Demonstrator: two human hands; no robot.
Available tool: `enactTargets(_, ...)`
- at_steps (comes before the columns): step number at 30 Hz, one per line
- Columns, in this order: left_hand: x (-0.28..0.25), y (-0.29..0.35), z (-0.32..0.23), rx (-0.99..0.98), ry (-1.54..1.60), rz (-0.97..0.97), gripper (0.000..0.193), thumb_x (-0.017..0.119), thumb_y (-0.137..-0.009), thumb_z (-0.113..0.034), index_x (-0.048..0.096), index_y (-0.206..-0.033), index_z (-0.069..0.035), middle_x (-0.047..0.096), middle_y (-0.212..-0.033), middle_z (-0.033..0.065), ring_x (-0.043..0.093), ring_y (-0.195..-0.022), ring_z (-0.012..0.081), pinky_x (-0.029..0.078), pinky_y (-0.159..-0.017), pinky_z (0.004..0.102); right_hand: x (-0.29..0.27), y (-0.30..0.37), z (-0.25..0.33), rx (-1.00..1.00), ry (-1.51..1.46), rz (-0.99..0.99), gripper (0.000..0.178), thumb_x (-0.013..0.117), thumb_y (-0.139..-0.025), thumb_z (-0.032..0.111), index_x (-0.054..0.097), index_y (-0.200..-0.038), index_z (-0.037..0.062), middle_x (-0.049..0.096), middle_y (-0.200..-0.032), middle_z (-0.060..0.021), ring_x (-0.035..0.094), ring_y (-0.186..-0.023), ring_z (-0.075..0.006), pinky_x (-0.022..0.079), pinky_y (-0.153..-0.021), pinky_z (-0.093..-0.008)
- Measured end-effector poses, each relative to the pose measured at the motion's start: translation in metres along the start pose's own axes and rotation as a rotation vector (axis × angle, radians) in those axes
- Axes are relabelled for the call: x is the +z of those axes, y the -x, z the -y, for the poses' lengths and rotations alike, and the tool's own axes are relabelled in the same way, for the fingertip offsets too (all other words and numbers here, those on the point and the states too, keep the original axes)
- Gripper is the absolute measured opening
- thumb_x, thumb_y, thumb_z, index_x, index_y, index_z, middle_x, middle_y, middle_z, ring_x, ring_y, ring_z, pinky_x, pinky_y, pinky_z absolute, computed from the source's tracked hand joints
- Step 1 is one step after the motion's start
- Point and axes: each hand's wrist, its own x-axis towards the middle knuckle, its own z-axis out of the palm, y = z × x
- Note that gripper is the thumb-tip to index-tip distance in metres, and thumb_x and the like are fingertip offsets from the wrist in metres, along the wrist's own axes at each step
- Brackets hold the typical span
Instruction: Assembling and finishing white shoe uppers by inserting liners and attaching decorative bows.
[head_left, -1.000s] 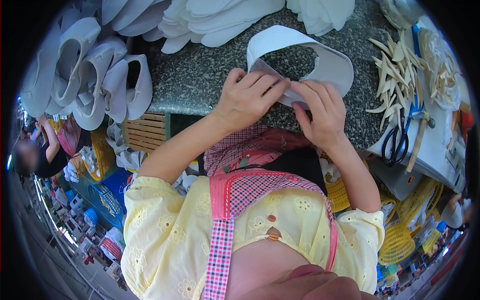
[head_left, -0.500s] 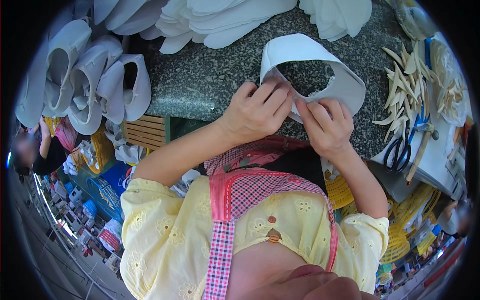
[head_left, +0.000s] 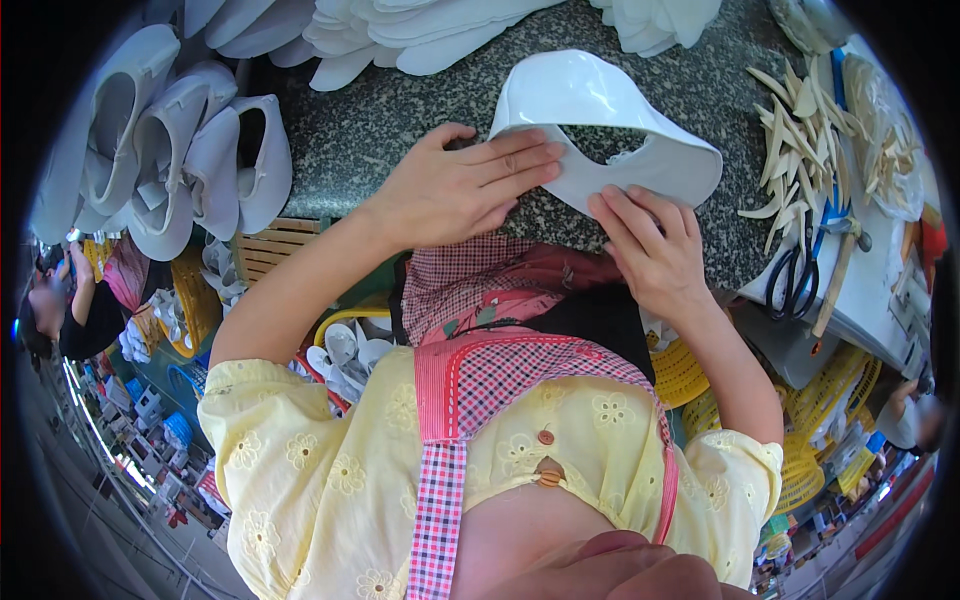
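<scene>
A white shoe upper (head_left: 575, 85), glossy outside and with a wide opening, stands on the speckled stone worktop before me. My left hand (head_left: 470, 185) is open, its fingers stretched out straight and their tips against the upper's left near edge, the thumb lifted apart. At the near right edge of the same upper, my right hand (head_left: 655, 250) is closed on the rim with bent fingers. Its thumb is mostly hidden. Part of a small pale, crumpled bit shows inside the opening.
Several white shoe uppers (head_left: 160, 150) stand at the far left; flat white pieces (head_left: 420, 40) are piled at the back. Pale curved strips (head_left: 800, 150), black-handled scissors (head_left: 793, 280) and a wooden-handled tool (head_left: 835, 285) lie at the right. Baskets and other people are beyond the worktop.
My left hand has gone from a pinch on the upper's edge to stretched fingers and has moved left. The upper has shifted slightly left and tilted; my right hand stays at its edge.
</scene>
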Motion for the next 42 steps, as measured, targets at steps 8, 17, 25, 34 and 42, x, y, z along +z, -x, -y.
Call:
enactTargets(8, -0.002, -0.019, -0.009, 0.007, -0.042, -0.132, 0.049, 0.058, -0.065, -0.011, 0.053, -0.114, -0.016, 0.05, -0.119, -0.0017, 0.044, -0.113, 0.0123, 0.035, -0.086, 0.0385, -0.021, 0.038, -0.017, 0.164, -0.328, -0.104, 0.037, 0.06, -0.066, 0.0, 0.059, -0.103, 0.0031, 0.056, -0.1, -0.0094, 0.053, -0.09, -0.0216, 0.041, -0.076, -0.0311)
enactTargets(17, -0.042, -0.054, -0.026, 0.132, 0.219, -0.481, 0.028, 0.061, -0.068, -0.009, 0.061, -0.097, -0.009, 0.058, -0.082, 0.0047, 0.056, -0.075, 0.0167, 0.043, -0.066, 0.0266, -0.034, -0.001, -0.055, 0.288, -0.898, -0.424, 0.062, 0.066, -0.059, 0.013, 0.048, -0.117, 0.0001, 0.048, -0.119, -0.0124, 0.041, -0.115, -0.0248, 0.024, -0.099, -0.0354)
enactTargets(25, -0.045, -0.042, -0.028, -0.408, 1.955, -0.507, 0.025, 0.066, -0.074, -0.009, 0.06, -0.095, 0.002, 0.061, -0.087, 0.0056, 0.056, -0.074, 0.0094, 0.045, -0.066, 0.0232, -0.044, -0.018, -0.05, 0.134, -1.801, -0.189, 0.038, 0.067, -0.072, 0.011, 0.053, -0.105, -0.0042, 0.059, -0.097, -0.0108, 0.057, -0.085, -0.0156, 0.045, -0.074, -0.0266)
enactTargets(34, -0.02, -0.037, -0.023, -0.389, 2.293, -0.519, 0.021, 0.057, -0.082, -0.014, 0.058, -0.095, 0.003, 0.061, -0.086, 0.0073, 0.058, -0.076, 0.0118, 0.047, -0.07, 0.0249, -0.04, -0.026, -0.006, 0.682, -1.767, -0.569, 0.021, 0.053, -0.086, 0.021, 0.054, -0.086, -0.0001, 0.053, -0.059, -0.0026, 0.045, -0.038, -0.0076, 0.036, -0.033, -0.0199)
enactTargets(42, -0.007, -0.057, -0.026, -0.403, 2.178, -0.253, 0.034, 0.06, -0.076, -0.005, 0.05, -0.109, -0.001, 0.059, -0.098, 0.0068, 0.058, -0.085, 0.0149, 0.047, -0.077, 0.0295, -0.054, 0.009, 0.01, 0.56, -1.784, -0.568, 0.028, 0.056, -0.084, 0.018, 0.053, -0.102, -0.0033, 0.061, -0.087, -0.0053, 0.057, -0.074, -0.008, 0.046, -0.066, -0.0208)
